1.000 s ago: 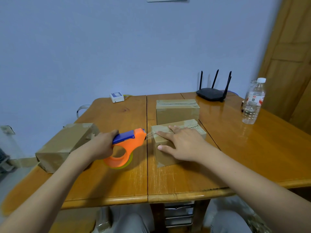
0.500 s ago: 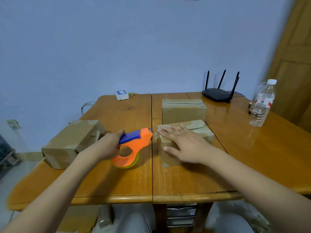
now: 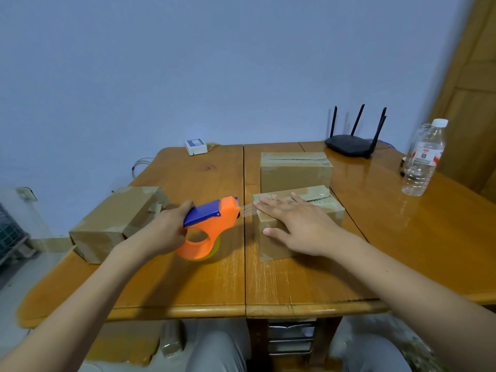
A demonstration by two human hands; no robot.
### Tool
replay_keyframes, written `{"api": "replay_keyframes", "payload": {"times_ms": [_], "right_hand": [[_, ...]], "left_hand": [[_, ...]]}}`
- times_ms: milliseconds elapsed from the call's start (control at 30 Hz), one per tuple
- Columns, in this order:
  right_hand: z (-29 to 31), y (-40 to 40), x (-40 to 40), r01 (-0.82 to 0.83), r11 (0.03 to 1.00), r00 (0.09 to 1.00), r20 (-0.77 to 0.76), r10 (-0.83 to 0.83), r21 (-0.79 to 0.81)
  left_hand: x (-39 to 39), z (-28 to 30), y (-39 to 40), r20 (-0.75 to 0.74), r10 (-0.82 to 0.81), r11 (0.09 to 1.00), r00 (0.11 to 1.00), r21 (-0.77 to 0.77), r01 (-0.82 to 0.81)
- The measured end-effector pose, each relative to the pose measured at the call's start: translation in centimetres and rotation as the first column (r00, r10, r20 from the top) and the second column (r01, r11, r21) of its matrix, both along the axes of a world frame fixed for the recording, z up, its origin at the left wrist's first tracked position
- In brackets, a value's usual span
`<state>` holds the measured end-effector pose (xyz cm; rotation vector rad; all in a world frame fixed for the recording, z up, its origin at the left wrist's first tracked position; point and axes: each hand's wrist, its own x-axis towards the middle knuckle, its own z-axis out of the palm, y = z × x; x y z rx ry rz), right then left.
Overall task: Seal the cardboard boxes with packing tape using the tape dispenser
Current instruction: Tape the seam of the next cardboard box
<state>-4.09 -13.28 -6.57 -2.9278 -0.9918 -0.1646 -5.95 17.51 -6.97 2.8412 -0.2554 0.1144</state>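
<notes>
My left hand (image 3: 163,232) grips the orange and blue tape dispenser (image 3: 208,228), held just left of the near cardboard box (image 3: 271,242). A short strip of clear tape (image 3: 247,209) runs from the dispenser's nose to that box's top left edge. My right hand (image 3: 298,224) lies flat on top of the box with straight fingers pressing the tape down. A second taped box (image 3: 295,174) stands right behind it. A third box (image 3: 112,224) lies at the table's left edge, behind my left hand.
On the wooden table (image 3: 209,288), a clear water bottle (image 3: 424,159) stands at the right, a black router (image 3: 349,142) at the back and a small white device (image 3: 196,146) at the back middle. A wooden door (image 3: 472,98) is on the right.
The dispenser has drawn back slightly to the left, leaving a short tape strip stretched to the box. My right hand stays flat on the box. The camera has shifted a little.
</notes>
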Motion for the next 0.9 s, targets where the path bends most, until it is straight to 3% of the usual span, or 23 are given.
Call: {"api": "replay_keyframes", "payload": {"times_ms": [733,900], "right_hand": [[-0.1,-0.1,0.1,0.004,1.000,1.000,0.007,-0.005,0.016],[-0.1,-0.1,0.3,0.018,1.000,1.000,0.000,-0.018,0.011]], "left_hand": [[-0.2,-0.2,1.0,-0.033,0.005,1.000,0.999,-0.008,-0.005],[-0.9,-0.7,3.2,-0.073,0.111,0.991,0.991,0.080,-0.105]]}}
